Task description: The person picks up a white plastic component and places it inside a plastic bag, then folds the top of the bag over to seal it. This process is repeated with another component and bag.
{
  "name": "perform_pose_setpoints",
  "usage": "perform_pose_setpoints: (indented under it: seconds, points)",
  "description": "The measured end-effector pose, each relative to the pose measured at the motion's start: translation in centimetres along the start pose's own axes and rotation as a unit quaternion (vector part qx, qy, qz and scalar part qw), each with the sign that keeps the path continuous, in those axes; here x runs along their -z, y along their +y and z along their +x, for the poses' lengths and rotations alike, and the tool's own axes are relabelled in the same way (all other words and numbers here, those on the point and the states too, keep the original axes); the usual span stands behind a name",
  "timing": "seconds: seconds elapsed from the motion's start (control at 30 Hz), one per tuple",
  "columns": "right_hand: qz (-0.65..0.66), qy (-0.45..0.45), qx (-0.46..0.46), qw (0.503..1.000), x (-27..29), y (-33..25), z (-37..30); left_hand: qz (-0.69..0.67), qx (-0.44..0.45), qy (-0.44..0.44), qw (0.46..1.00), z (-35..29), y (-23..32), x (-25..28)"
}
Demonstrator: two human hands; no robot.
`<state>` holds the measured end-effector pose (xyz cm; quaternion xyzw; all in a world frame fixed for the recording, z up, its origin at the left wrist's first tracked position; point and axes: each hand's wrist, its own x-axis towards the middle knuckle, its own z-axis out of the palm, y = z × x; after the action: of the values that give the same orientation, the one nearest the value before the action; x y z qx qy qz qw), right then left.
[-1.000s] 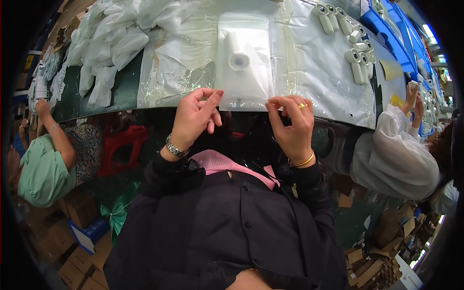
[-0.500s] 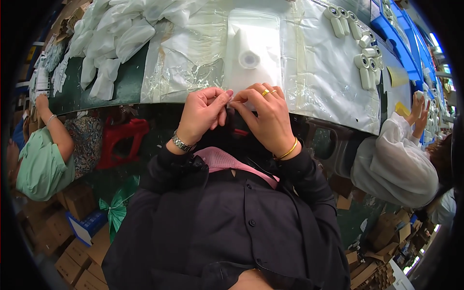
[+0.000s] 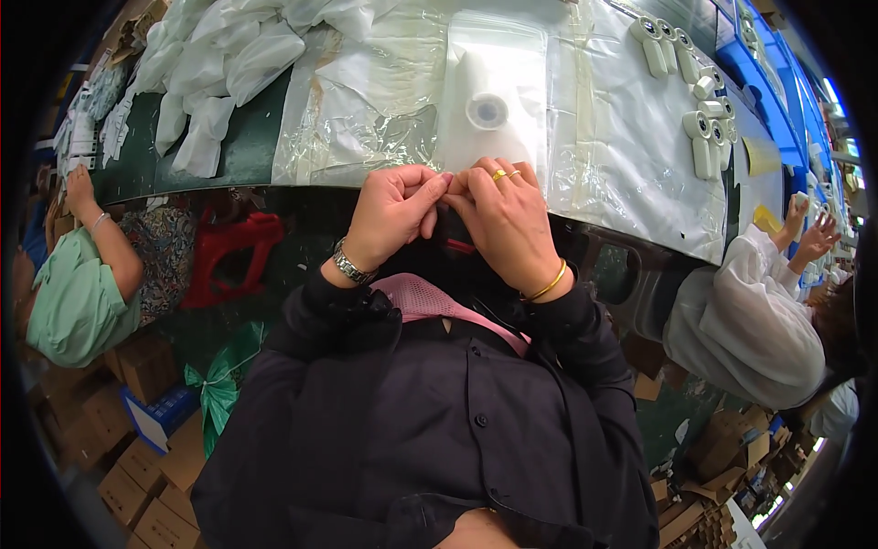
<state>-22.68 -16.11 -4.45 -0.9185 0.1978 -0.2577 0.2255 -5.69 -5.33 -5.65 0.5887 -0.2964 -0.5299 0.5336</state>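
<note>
Both our left hand and right hand are pinching, on what we cannot tell; uneven tugging could be creasing the bag just beyond them.

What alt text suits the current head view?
A person's left hand and right hand meet at the near end of a frosted bag holding a white device. White bags lie left, bare white devices right.

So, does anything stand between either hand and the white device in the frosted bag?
Only the frosted bag itself, whose film covers the white device. Nothing else visible blocks the left hand or right hand, both by the bag's near edge.
</note>
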Motion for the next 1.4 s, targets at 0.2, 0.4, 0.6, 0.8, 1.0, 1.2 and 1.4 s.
perform_pose_setpoints:
  seconds: [0.2,0.4,0.6,0.8,1.0,1.2,1.4]
  points:
    - [0.001,-0.005,0.059,0.998,0.5,0.3,-0.4,-0.01,0.006,0.005,1.0,0.0,-0.1,-0.1]
    - [0.074,0.046,0.021,0.996,1.7,0.5,-1.2,0.002,0.015,0.014,1.0,0.0,0.0,0.0]
    - [0.044,0.067,0.009,0.997,2.3,0.0,-0.3,0.01,0.004,0.009,1.0,-0.1,0.0,0.0]
    - [0.041,0.045,0.014,0.998,0.6,0.2,0.0,0.003,-0.006,0.005,1.0,-0.1,0.0,-0.3]
    - [0.107,0.053,0.068,0.99,1.3,0.6,-0.4,0.002,0.006,0.012,1.0,-0.1,-0.1,0.0]
    - [0.122,0.064,0.018,0.99,2.5,0.8,-0.8,0.01,0.002,0.007,1.0,-0.1,-0.2,0.0]
    - [0.129,0.088,0.015,0.988,2.1,0.7,-0.5,0.0,0.004,0.006,1.0,-0.1,-0.2,0.1]
